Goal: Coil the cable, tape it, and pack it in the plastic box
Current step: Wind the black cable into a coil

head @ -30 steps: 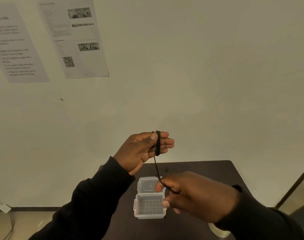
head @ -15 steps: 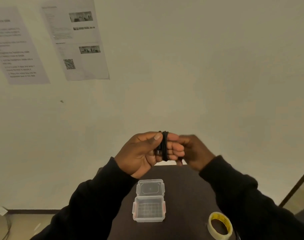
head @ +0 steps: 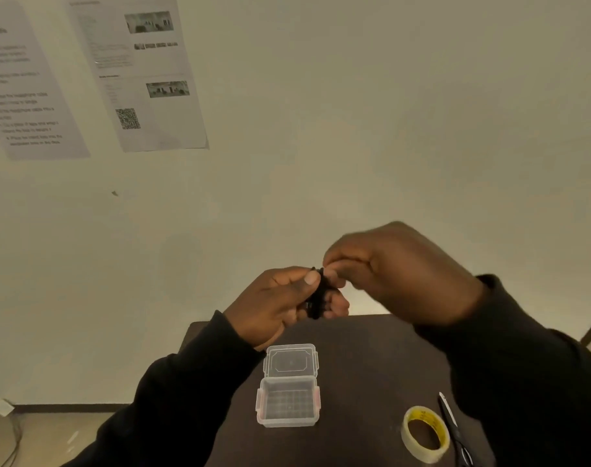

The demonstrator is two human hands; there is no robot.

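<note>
A pale wall (head: 354, 129) fills the far field, with two printed sheets (head: 139, 72) fixed to it at upper left, the right sheet bearing a QR code; their text is too blurred to read. A dark table (head: 361, 382) occupies the near centre. Both arms enter from the near edge in black sleeves (head: 172, 399) and are raised above the far edge of the table, the hands meeting in mid-air. The right hand (head: 402, 271) sits higher and to the right, back of the hand toward the camera, wrist bent, fingers curled inward and pinched at the top of the cable; it is motion-blurred, so the exact finger contact cannot be made out. The left hand (head: 277, 301) is lower and to the left, palm turned rightward, its thumb pressed across the top of the bundle and its fingers folded beneath, closed around the black cable (head: 317, 294). The cable is wound into a compact coil standing upright between the two hands, held clear of the table and above the box. The clear plastic box (head: 289, 402) rests on the table near centre, directly below the hands, its hinged lid (head: 290, 360) folded open toward the far side, the compartment showing nothing inside. At near right lies a roll of clear tape (head: 425, 434) with a yellow core, flat on the table. Just right of it, a pair of scissors (head: 450, 424) lies partly under the right sleeve.
</note>
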